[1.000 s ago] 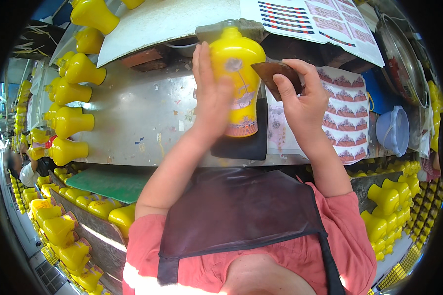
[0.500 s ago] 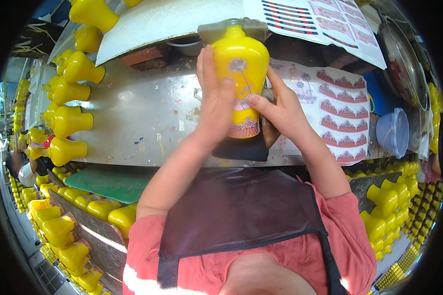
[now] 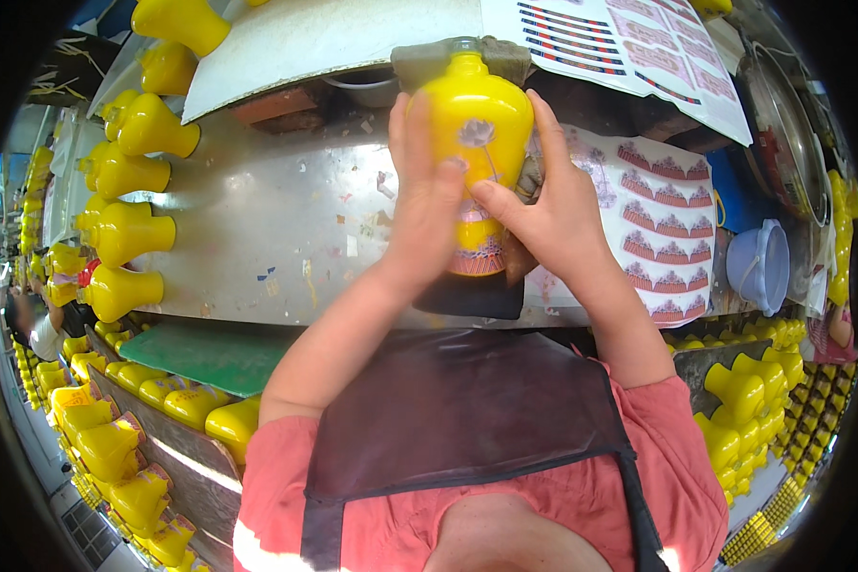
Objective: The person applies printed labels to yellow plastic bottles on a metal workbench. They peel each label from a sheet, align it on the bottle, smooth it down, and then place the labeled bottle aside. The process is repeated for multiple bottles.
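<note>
Partly hidden, yellow vase (image 3: 480, 107); right hand (image 3: 551, 212) grip clasps it, blurred left hand (image 3: 422, 212) grip unclear.

I identify a production workshop: a scrap-flecked metal workbench (image 3: 276, 195), printed decal sheets (image 3: 670, 227), a dark work apron (image 3: 458, 410), and identical yellow vases (image 3: 127, 291) in rows on both sides.
</note>
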`<state>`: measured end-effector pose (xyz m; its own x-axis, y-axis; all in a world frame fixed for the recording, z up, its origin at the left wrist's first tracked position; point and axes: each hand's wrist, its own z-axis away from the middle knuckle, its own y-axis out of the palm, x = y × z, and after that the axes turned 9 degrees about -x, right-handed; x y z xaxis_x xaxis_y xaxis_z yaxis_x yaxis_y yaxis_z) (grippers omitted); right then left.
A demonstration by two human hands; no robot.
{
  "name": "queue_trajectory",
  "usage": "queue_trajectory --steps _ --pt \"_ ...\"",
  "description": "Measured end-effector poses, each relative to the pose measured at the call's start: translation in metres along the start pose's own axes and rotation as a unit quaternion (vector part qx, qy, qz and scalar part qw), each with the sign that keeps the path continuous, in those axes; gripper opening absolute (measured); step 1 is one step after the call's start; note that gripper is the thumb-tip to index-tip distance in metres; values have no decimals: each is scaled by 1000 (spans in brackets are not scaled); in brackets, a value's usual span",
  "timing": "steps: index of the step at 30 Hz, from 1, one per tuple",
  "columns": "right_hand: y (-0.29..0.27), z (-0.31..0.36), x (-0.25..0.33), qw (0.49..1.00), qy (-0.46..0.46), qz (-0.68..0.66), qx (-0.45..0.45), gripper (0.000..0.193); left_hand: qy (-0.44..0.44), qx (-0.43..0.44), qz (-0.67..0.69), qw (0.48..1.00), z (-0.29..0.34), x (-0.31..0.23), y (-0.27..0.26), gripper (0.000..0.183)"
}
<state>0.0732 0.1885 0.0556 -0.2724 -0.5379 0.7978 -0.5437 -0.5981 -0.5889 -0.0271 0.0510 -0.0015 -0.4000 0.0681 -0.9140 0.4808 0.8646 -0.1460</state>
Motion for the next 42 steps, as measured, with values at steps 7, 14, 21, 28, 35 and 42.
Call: queue_trajectory --steps 7,14,21,28,35,42 --pt "-1 0 -28 994 -16 -109 16 101 53 -5 -35 998 3 -16 0 68" --pt "0 -9 -50 987 -70 -140 38 99 -7 -7 11 1000 1 -2 2 69" --pt "8 -18 -65 975 -160 -155 6 95 -44 -2 19 999 2 1 1 95" --pt "-9 -19 -54 982 -9 -171 82 87 -46 -15 3 999 1 -2 5 114" --pt "-15 -22 -21 997 -74 -28 -22 75 -39 -20 -9 999 2 -3 5 118" --pt "-26 -52 -2 989 93 -113 -19 38 -35 -21 -32 999 2 -4 4 122"
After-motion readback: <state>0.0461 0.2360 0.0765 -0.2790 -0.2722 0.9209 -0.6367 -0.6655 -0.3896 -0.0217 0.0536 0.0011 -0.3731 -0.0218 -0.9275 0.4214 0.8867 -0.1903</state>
